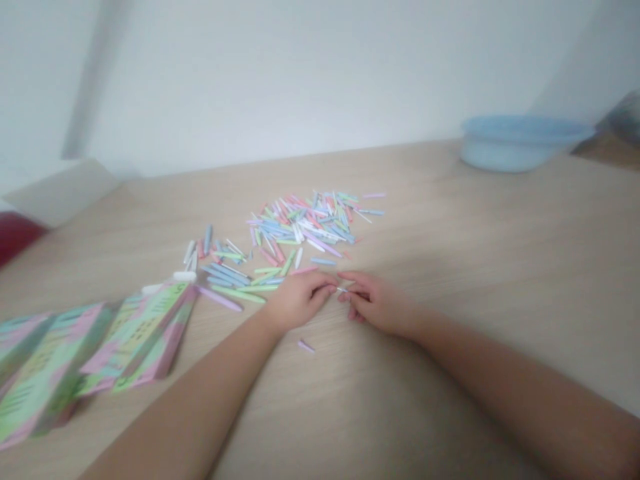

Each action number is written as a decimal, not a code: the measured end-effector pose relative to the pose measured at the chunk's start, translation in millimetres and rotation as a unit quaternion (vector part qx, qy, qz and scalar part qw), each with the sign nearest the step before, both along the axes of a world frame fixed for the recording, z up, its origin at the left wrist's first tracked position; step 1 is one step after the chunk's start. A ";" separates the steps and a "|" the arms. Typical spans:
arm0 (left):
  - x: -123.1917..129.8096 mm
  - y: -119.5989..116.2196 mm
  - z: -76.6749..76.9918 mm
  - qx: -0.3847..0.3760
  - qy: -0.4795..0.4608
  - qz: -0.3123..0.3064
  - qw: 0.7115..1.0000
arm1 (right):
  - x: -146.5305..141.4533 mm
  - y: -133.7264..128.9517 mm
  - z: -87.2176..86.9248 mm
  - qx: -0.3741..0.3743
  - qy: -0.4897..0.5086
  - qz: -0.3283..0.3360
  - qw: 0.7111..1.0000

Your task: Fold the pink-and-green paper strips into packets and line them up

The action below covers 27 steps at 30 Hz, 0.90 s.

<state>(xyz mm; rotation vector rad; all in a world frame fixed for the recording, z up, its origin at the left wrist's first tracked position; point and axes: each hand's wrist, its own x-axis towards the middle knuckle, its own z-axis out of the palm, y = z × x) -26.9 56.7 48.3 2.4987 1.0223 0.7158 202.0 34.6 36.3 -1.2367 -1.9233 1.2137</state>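
Observation:
My left hand (301, 298) and my right hand (376, 303) meet low over the table, fingertips pinched. Between them runs a thin pale pen part (342, 289), perhaps a refill; blur and fingers hide most of it, and both hands grip it. Just beyond my hands spreads a loose pile of pastel pen parts (305, 223) in pink, blue, green, purple and white. Blue barrels (226, 273) and green pieces (243, 293) lie left of my left hand. A small purple piece (307, 346) rests nearer me, below the left hand.
Several green and pink printed boxes (143, 333) lie at the left, with white pieces (184, 276) at their far end. A blue basin (520, 143) stands at the back right. A pale open flap (63, 190) and something red (17, 233) are at the left edge. Behind the table rises a white wall (300, 80).

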 end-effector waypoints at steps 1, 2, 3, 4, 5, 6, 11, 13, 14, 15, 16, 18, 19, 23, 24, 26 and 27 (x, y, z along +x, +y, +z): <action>-0.1 0.0 -0.1 0.000 0.001 0.001 1.000 | 0.1 -0.1 -0.2 0.000 0.000 0.000 1.000; -0.1 -0.1 -0.2 -0.001 0.002 0.002 1.000 | 0.3 -0.2 -0.4 -0.001 0.001 0.000 1.000; -0.1 -0.2 -0.2 -0.001 0.003 0.003 1.000 | 0.4 -0.3 -0.5 -0.003 0.002 0.000 1.000; 0.0 -0.3 -0.1 0.000 0.003 0.004 1.000 | 0.6 -0.4 -0.6 -0.005 0.003 0.000 1.000; 0.2 -0.4 0.1 0.000 0.004 0.006 1.000 | 0.7 -0.6 -0.7 -0.007 0.005 0.000 1.000; 0.5 -0.5 0.5 -0.001 0.004 0.006 1.000 | 0.7 -0.7 -0.8 -0.008 0.007 0.000 1.000; 1.5 -0.7 2.0 -0.005 0.006 0.009 1.000 | 1.2 -1.2 -1.2 -0.004 0.014 0.004 1.000; 1.5 -0.4 1.9 -0.005 0.006 0.010 1.000 | 1.4 -1.5 -1.5 -0.001 0.012 0.007 1.000; 1.4 -0.2 1.7 -0.005 0.006 0.009 1.000 | 1.4 -1.7 -1.6 -0.001 0.011 0.006 1.000; 1.2 0.1 1.4 -0.006 0.007 0.006 1.000 | 1.3 -1.9 -1.7 -0.003 0.010 0.004 1.000; 1.1 0.4 1.2 -0.006 0.007 0.004 1.000 | 1.2 -2.1 -1.7 -0.006 0.010 0.001 1.000; 0.8 0.9 0.8 -0.006 0.007 0.001 1.000 | 0.9 -2.4 -1.5 -0.012 0.012 -0.001 1.000; 0.7 1.1 0.8 -0.006 0.007 0.000 1.000 | 0.7 -2.5 -1.2 -0.013 0.013 0.000 1.000; 0.6 0.7 1.5 -0.007 0.002 -0.001 1.000 | 0.6 -2.4 0.5 -0.004 0.004 0.000 1.000; 0.6 0.5 1.7 -0.007 0.000 -0.001 1.000 | 0.7 -2.4 1.1 0.000 -0.002 -0.002 1.000; 0.6 0.1 2.1 -0.008 -0.004 0.000 1.000 | 0.9 -2.3 2.1 0.007 -0.016 -0.005 1.000; 0.6 0.0 2.2 -0.009 -0.005 0.000 1.000 | 0.9 -2.4 2.6 0.011 -0.023 -0.007 1.000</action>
